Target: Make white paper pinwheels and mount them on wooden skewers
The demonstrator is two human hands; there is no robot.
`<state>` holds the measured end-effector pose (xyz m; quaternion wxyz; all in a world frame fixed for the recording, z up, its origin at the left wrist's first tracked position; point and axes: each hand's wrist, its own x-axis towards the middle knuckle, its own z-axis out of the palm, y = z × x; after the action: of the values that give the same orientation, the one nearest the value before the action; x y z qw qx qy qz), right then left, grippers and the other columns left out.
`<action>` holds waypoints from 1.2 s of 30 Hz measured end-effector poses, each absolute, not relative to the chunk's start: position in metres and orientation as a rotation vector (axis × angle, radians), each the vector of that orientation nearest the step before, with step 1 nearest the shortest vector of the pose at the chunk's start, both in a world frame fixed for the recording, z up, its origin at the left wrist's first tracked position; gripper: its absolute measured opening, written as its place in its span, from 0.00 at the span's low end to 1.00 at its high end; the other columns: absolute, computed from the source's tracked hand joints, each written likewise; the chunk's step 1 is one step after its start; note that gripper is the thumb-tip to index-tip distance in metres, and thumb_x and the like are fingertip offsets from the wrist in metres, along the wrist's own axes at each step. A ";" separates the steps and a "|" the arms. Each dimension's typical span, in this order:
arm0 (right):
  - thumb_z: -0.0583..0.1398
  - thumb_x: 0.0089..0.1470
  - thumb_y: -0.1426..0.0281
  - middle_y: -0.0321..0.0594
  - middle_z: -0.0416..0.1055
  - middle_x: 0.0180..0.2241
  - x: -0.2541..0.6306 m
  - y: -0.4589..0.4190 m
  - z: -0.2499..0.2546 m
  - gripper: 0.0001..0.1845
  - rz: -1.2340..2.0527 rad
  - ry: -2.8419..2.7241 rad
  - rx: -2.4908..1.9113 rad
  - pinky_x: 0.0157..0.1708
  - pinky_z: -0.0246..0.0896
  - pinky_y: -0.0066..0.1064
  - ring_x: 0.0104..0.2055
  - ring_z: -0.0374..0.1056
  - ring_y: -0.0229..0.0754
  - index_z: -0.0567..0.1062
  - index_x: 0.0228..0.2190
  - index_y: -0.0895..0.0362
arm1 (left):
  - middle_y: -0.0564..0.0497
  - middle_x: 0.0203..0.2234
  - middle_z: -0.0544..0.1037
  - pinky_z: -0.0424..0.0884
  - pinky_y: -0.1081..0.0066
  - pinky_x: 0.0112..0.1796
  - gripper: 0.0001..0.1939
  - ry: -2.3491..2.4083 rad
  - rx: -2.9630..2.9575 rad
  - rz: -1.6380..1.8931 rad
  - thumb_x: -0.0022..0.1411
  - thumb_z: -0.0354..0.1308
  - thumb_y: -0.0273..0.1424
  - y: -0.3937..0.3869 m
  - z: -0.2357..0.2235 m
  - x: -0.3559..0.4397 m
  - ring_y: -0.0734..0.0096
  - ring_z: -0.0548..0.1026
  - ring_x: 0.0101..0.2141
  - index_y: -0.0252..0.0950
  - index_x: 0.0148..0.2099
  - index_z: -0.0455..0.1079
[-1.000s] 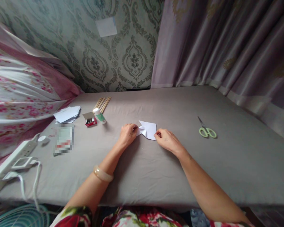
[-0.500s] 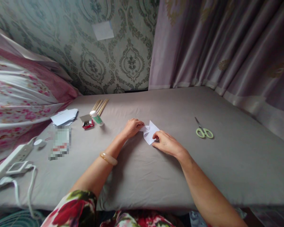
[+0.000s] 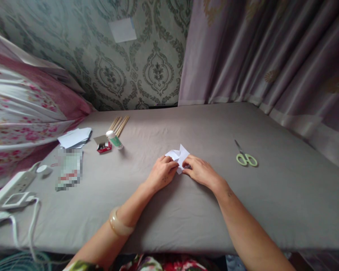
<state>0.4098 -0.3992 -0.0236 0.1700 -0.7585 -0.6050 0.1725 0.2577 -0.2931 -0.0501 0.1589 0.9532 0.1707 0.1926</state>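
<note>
A small white paper pinwheel [image 3: 182,153] with pointed, curled blades lies on the grey cloth in front of me. My left hand [image 3: 164,171] is closed at its lower left side, with thumb and fingers pinching the paper near the middle. From the right, my right hand [image 3: 198,169] grips the pinwheel's right blade between thumb and bent fingers. The fingers of both hands hide parts of the lower paper.
Green-handled scissors [image 3: 246,159] lie to the right. At the left are a glue stick [image 3: 115,140], an open red box [image 3: 103,146] of small items, several wooden sticks [image 3: 119,126], white paper sheets [image 3: 75,137] and a power strip [image 3: 15,186].
My left hand has moved from the pinwheel's upper left edge down and right, closer to my right hand. The right hand stays on the right blade.
</note>
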 end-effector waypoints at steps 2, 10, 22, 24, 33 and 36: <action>0.62 0.54 0.69 0.40 0.73 0.41 0.411 -0.398 -0.025 0.05 0.464 -1.762 -2.127 0.38 0.58 0.30 0.41 0.69 0.42 0.76 0.35 0.55 | 0.46 0.34 0.75 0.68 0.66 0.42 0.11 0.481 2.754 0.505 0.63 0.52 0.29 -0.296 -0.052 0.256 0.64 0.70 0.39 0.37 0.39 0.76; 0.60 0.56 0.71 0.40 0.73 0.39 0.414 -0.401 -0.025 0.05 0.402 -1.889 -2.100 0.36 0.58 0.29 0.40 0.70 0.42 0.77 0.34 0.54 | 0.45 0.35 0.73 0.68 0.64 0.43 0.11 0.443 2.811 0.442 0.64 0.50 0.29 -0.297 -0.048 0.254 0.63 0.68 0.39 0.36 0.38 0.75; 0.58 0.57 0.71 0.40 0.72 0.38 0.417 -0.399 -0.027 0.07 0.374 -1.940 -2.080 0.35 0.57 0.29 0.37 0.69 0.40 0.77 0.33 0.55 | 0.44 0.35 0.73 0.68 0.63 0.40 0.14 0.391 2.759 0.499 0.61 0.56 0.40 -0.300 -0.051 0.254 0.64 0.68 0.37 0.36 0.40 0.75; 0.57 0.58 0.71 0.40 0.72 0.37 0.416 -0.400 -0.027 0.08 0.356 -1.961 -2.090 0.34 0.57 0.29 0.36 0.69 0.40 0.77 0.33 0.55 | 0.44 0.35 0.73 0.68 0.63 0.41 0.14 0.404 2.759 0.494 0.61 0.56 0.40 -0.300 -0.052 0.255 0.64 0.68 0.37 0.35 0.40 0.75; 0.58 0.56 0.71 0.40 0.72 0.39 0.417 -0.402 -0.023 0.07 0.417 -1.918 -2.078 0.36 0.57 0.28 0.37 0.69 0.39 0.77 0.35 0.54 | 0.45 0.33 0.74 0.69 0.64 0.42 0.10 0.405 2.797 0.501 0.62 0.55 0.35 -0.300 -0.050 0.257 0.65 0.68 0.37 0.35 0.35 0.75; 0.59 0.55 0.72 0.39 0.72 0.40 0.418 -0.402 -0.024 0.07 0.442 -1.891 -2.050 0.37 0.57 0.28 0.38 0.69 0.39 0.77 0.36 0.54 | 0.45 0.33 0.74 0.69 0.64 0.42 0.10 0.411 2.808 0.500 0.63 0.54 0.34 -0.300 -0.049 0.258 0.65 0.68 0.37 0.35 0.35 0.75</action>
<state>0.4179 -0.4020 -0.0238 0.1582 -0.7168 -0.6612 0.1546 0.2576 -0.3001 -0.0495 0.1295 0.9662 0.1415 0.1721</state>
